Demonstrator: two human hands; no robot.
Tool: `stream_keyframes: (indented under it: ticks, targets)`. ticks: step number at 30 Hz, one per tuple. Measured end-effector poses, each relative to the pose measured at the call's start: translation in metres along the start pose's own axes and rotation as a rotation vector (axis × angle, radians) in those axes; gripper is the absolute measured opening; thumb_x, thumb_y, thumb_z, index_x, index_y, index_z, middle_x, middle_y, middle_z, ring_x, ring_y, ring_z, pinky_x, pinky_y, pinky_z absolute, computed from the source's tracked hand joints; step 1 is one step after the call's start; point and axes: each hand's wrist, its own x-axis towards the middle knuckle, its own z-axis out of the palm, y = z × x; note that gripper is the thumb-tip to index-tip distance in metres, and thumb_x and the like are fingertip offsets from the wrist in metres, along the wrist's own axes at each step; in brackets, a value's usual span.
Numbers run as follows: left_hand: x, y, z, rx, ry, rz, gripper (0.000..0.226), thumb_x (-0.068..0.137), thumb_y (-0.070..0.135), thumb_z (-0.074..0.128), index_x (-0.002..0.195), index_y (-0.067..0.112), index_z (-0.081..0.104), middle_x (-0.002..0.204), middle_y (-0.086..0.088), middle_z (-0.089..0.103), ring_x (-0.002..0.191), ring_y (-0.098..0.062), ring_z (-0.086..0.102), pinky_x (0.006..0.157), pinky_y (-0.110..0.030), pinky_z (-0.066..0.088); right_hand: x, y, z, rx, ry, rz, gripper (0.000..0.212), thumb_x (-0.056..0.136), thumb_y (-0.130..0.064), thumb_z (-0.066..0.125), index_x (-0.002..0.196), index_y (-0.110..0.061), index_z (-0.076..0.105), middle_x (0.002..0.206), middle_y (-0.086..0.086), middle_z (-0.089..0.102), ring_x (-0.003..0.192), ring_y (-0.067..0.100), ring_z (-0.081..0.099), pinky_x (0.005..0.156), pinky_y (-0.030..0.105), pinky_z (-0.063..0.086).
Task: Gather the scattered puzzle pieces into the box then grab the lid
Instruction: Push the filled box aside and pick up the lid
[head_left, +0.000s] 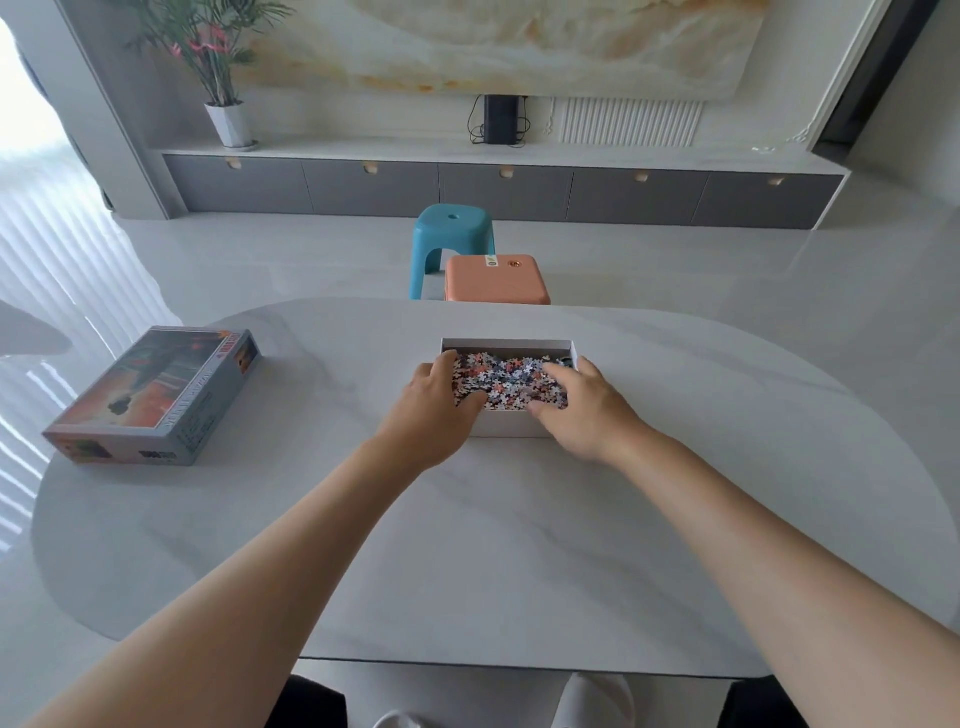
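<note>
A white open box (509, 345) stands at the middle of the table, filled with a heap of small multicoloured puzzle pieces (506, 379). My left hand (434, 410) lies over the box's left side, its fingers on the pieces. My right hand (584, 410) lies over the right side, fingers spread on the heap and thumb at the near edge. Whether either hand holds pieces I cannot tell. The printed lid (156, 395) lies far to the left on the table, picture side up, with neither hand on it.
The white marble table (493, 545) is oval, with its near edge just in front of my body. Beyond the far edge stand a teal stool (452, 234) and an orange stool (496, 278). A potted plant (228, 122) is on the back shelf.
</note>
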Motion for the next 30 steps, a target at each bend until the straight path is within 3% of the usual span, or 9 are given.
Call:
stream_keyframes:
  ticks: [2,5,7,9,14,21,26,30]
  targets:
    - [-0.003,-0.006,-0.003,0.050,-0.026,0.006,0.065,0.092,0.045,0.050,0.146,0.020,0.024,0.141,-0.014,0.040,0.130,-0.034,0.039,0.105,-0.043,0.034,-0.004,-0.003,0.002,-0.117,-0.002,-0.018,0.074,0.092,-0.055,0.052,0.154,-0.025,0.024,0.163,0.014,0.005,0.149,0.033,0.013,0.120,0.043,0.020]
    - [-0.010,-0.018,-0.005,0.323,0.006,0.165,0.066,0.094,0.054,0.041,0.150,0.028,0.020,0.159,-0.006,0.014,0.145,-0.027,0.014,0.114,-0.046,0.023,-0.012,-0.011,0.007,-0.370,0.055,-0.220,0.076,0.094,-0.059,0.043,0.155,-0.024,0.016,0.164,0.010,-0.005,0.151,0.029,-0.005,0.122,0.046,0.006]
    - [-0.011,-0.023,-0.004,0.426,0.048,0.381,0.057,0.094,0.053,0.042,0.146,0.033,0.031,0.158,0.003,0.020,0.145,-0.020,0.017,0.115,-0.042,0.020,-0.011,-0.017,0.008,-0.336,-0.081,-0.316,0.075,0.094,-0.062,0.038,0.156,-0.026,0.015,0.164,-0.002,0.003,0.151,0.019,0.003,0.123,0.041,0.007]
    - [-0.011,-0.025,0.000,0.450,-0.028,0.476,0.056,0.094,0.053,0.044,0.145,0.032,0.035,0.154,0.008,0.031,0.142,-0.014,0.025,0.117,-0.037,0.019,-0.008,-0.020,0.012,-0.385,-0.177,-0.302,0.075,0.095,-0.065,0.033,0.156,-0.027,0.013,0.164,-0.004,0.003,0.151,0.013,0.003,0.123,0.038,0.004]
    - [-0.004,-0.022,0.005,0.488,-0.097,0.422,0.067,0.092,0.056,0.045,0.151,0.030,0.023,0.159,0.007,0.017,0.145,-0.015,0.020,0.119,-0.040,0.011,-0.002,-0.021,0.012,-0.476,-0.088,-0.216,0.077,0.095,-0.063,0.036,0.157,-0.022,0.013,0.165,0.003,-0.003,0.151,0.018,-0.001,0.123,0.039,0.004]
    - [0.002,-0.020,-0.005,0.391,-0.125,0.427,0.071,0.090,0.052,0.051,0.151,0.027,0.024,0.160,0.005,0.013,0.144,-0.016,0.023,0.117,-0.035,0.019,0.000,-0.020,0.014,-0.474,-0.128,-0.275,0.072,0.096,-0.063,0.033,0.156,-0.027,0.013,0.165,-0.002,0.001,0.151,0.014,0.000,0.122,0.043,0.006]
    - [-0.004,-0.037,-0.046,0.340,0.057,0.351,0.066,0.094,0.047,0.047,0.151,0.024,0.024,0.159,0.002,0.021,0.145,-0.018,0.020,0.116,-0.042,0.023,-0.002,-0.054,0.021,-0.284,-0.039,-0.388,0.065,0.097,-0.054,0.042,0.154,-0.027,0.026,0.164,-0.003,0.003,0.151,0.012,0.001,0.122,0.042,0.009]
    - [-0.013,-0.078,-0.085,0.468,0.211,0.072,0.064,0.095,0.046,0.041,0.151,0.021,0.021,0.159,-0.003,0.018,0.146,-0.022,0.013,0.118,-0.043,0.015,0.002,-0.116,0.042,-0.224,-0.064,-0.469,0.062,0.097,-0.048,0.048,0.152,-0.026,0.031,0.164,-0.001,0.008,0.151,0.013,0.006,0.122,0.039,0.009]
